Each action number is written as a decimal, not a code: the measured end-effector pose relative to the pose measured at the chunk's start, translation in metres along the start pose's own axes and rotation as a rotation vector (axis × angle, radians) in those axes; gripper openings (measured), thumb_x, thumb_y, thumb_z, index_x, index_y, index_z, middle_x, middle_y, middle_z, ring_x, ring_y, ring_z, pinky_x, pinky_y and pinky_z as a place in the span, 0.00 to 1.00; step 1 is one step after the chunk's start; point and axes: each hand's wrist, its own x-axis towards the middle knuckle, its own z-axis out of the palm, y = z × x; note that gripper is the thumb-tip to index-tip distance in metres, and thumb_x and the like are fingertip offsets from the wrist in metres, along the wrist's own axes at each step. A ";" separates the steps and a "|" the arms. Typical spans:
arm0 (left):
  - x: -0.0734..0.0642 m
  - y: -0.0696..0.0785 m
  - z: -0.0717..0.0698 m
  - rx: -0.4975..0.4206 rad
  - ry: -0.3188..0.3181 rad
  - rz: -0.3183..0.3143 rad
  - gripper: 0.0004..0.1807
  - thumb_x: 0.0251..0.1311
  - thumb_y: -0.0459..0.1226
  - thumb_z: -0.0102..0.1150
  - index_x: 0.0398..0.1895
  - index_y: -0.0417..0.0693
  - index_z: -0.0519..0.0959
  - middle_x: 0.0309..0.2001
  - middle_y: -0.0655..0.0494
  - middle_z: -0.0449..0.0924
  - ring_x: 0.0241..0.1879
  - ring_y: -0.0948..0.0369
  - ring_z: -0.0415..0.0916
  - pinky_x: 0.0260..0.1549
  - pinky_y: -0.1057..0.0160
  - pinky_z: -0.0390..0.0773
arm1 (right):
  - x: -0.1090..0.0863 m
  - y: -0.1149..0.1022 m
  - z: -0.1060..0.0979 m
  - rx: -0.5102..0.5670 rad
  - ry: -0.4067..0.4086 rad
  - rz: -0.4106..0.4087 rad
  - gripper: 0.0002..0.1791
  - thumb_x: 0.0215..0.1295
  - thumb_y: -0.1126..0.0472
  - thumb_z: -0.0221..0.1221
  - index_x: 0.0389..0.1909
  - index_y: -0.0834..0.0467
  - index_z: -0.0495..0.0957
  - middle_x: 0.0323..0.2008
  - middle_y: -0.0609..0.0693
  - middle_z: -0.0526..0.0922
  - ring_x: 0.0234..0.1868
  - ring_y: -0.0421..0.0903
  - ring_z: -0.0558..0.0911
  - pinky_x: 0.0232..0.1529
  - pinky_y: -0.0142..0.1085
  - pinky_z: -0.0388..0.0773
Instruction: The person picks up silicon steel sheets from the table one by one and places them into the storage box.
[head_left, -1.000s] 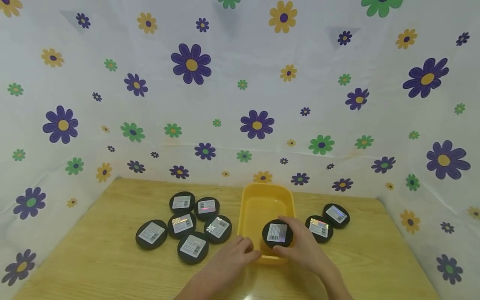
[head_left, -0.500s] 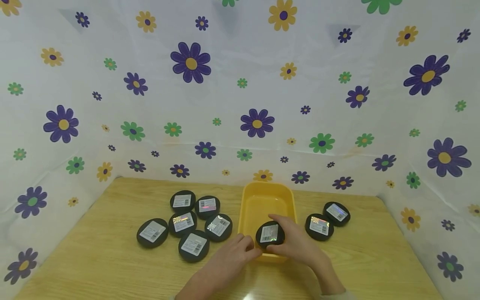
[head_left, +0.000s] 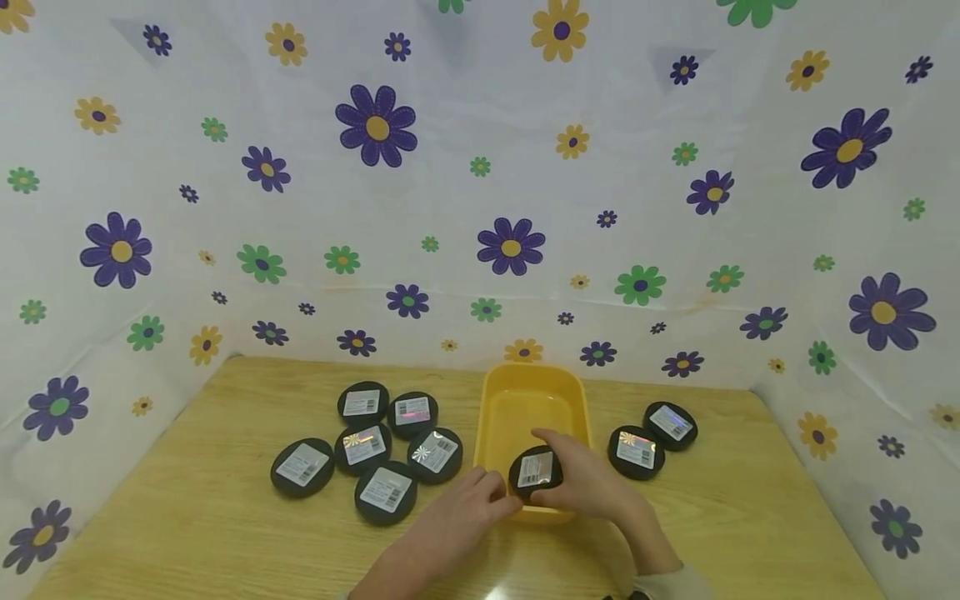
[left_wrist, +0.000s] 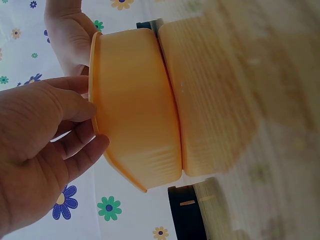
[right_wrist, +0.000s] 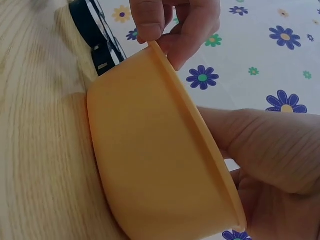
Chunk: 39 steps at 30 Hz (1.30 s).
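Observation:
In the head view, a yellow plastic bin (head_left: 531,414) stands on the table. My left hand (head_left: 467,510) pinches its near left rim, thumb and fingers on the lip; the left wrist view shows this hand (left_wrist: 37,135) against the bin's wall (left_wrist: 135,105). My right hand (head_left: 588,483) reaches into the bin and holds a black round container (head_left: 535,472) by its sides, the white label facing up. From the right wrist, the bin's outer wall (right_wrist: 145,145) hides this container and the fingertips of my right hand (right_wrist: 272,160).
Several similar black round containers with white labels, one of them nearest the bin (head_left: 435,456), lie left of it on the wooden table (head_left: 202,533). Two more, a front one (head_left: 636,452) and a back one (head_left: 671,426), lie to its right. Flowered white cloth (head_left: 442,192) surrounds the table.
My right hand has moved left inside the bin with the black container, which now sits closer to the left hand and near wall. The left hand keeps its place on the rim.

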 end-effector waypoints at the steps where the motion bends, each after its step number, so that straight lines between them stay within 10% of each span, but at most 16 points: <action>1: 0.000 0.000 0.000 0.003 0.005 0.002 0.13 0.52 0.30 0.64 0.39 0.56 0.83 0.34 0.60 0.70 0.33 0.64 0.66 0.34 0.71 0.69 | 0.001 -0.001 0.000 -0.014 -0.009 0.000 0.46 0.51 0.58 0.74 0.69 0.64 0.64 0.62 0.64 0.74 0.58 0.58 0.76 0.59 0.55 0.72; 22: 0.002 0.001 -0.001 0.010 -0.008 -0.001 0.12 0.55 0.31 0.64 0.41 0.56 0.82 0.36 0.60 0.72 0.35 0.63 0.68 0.36 0.69 0.72 | 0.015 0.004 0.014 -0.254 -0.053 0.036 0.45 0.48 0.49 0.76 0.68 0.54 0.69 0.59 0.55 0.78 0.50 0.51 0.81 0.50 0.50 0.78; 30: 0.003 0.000 -0.003 0.018 -0.004 0.009 0.12 0.55 0.31 0.63 0.40 0.56 0.82 0.35 0.60 0.71 0.35 0.63 0.67 0.36 0.70 0.71 | 0.018 0.005 0.019 -0.226 -0.007 0.078 0.36 0.63 0.40 0.62 0.68 0.53 0.70 0.61 0.53 0.78 0.55 0.52 0.81 0.55 0.53 0.76; 39: 0.002 0.001 -0.002 0.002 -0.011 -0.005 0.11 0.57 0.31 0.64 0.41 0.56 0.83 0.35 0.60 0.72 0.34 0.63 0.68 0.35 0.71 0.71 | 0.017 0.004 0.025 -0.198 0.078 0.065 0.24 0.71 0.50 0.56 0.65 0.53 0.73 0.48 0.48 0.87 0.35 0.41 0.83 0.35 0.39 0.78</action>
